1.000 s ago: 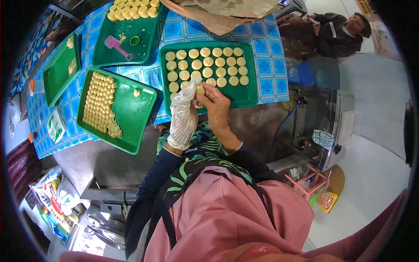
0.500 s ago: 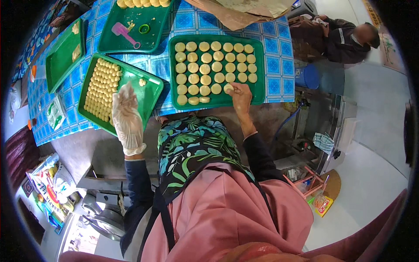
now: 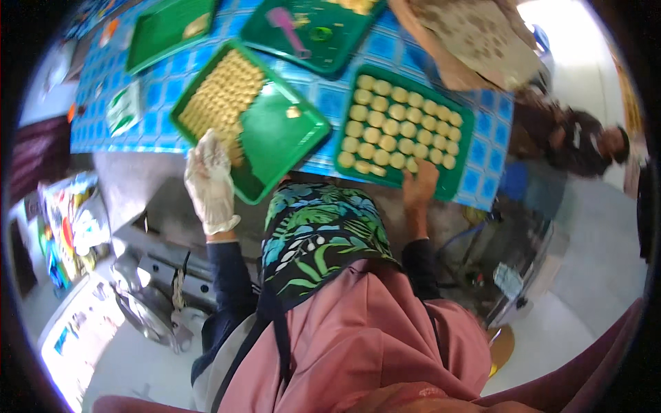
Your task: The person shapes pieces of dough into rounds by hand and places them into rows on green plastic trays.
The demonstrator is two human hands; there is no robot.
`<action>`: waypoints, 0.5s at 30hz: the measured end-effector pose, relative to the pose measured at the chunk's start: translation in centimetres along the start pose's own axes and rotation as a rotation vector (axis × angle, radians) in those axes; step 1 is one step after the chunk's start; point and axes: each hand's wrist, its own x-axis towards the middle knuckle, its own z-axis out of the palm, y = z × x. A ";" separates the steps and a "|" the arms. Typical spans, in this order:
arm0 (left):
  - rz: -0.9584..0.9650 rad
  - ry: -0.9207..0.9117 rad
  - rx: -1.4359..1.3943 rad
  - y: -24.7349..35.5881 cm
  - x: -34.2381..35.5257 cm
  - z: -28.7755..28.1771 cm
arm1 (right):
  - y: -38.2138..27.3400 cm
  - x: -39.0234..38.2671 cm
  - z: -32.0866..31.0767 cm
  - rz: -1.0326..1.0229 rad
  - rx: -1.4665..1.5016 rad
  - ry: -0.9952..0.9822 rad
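My left hand (image 3: 211, 180), in a translucent glove, is loosely open at the front left corner of a green tray (image 3: 296, 158) holding many small pale dough balls (image 3: 224, 86). My bare right hand (image 3: 420, 182) pinches a flat round pale dough piece (image 3: 412, 165) at the front row of another green tray (image 3: 456, 175), where rows of similar discs (image 3: 389, 127) lie, a few at the front tipped on edge. The fingertips of my left hand are slightly blurred.
The blue checked tablecloth (image 3: 492, 131) bears another green tray (image 3: 148, 41), a tray with a pink scoop (image 3: 282, 24) and green ring, a white packet (image 3: 124, 110), and brown paper (image 3: 475, 38). A person in dark clothes (image 3: 578, 141) is at right; a blue bucket (image 3: 513, 180) sits below.
My hands have separated: the left moved toward the dough-ball tray, the right to the disc tray's front row with a piece. The whole view has shifted, the table's right side now lower.
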 end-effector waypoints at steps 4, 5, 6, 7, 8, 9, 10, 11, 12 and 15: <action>0.017 0.026 -0.152 2.5 1.4 -2.0 | 0.3 -0.2 0.2 -0.036 -0.016 -0.082; 0.037 0.023 -0.147 3.1 1.4 -2.4 | -0.3 -0.1 -0.2 -0.017 -0.129 -0.097; 0.057 0.042 -0.161 3.6 1.4 -2.9 | -1.7 0.9 -0.9 0.002 -0.249 -0.107; 0.080 0.043 -0.161 4.2 1.4 -3.4 | -3.6 2.1 -0.8 -0.024 -0.243 -0.115; 0.099 0.045 -0.157 4.7 1.2 -3.9 | -8.2 3.4 -1.2 -0.121 0.002 -0.062; 0.133 0.029 -0.139 5.0 1.2 -4.2 | -12.5 4.0 -1.0 -0.207 0.241 -0.006; 0.125 0.031 -0.149 4.9 1.4 -4.3 | -16.1 4.1 0.5 -0.210 0.417 -0.137; 0.090 0.024 -0.148 5.0 1.7 -4.4 | -19.9 4.4 2.3 -0.214 0.595 -0.271; 0.063 0.020 -0.147 5.2 1.9 -4.6 | -23.6 5.3 3.5 -0.358 0.628 -0.385; -0.008 -0.002 -0.165 5.8 2.2 -2.7 | -27.2 7.0 13.9 -0.343 0.636 -0.301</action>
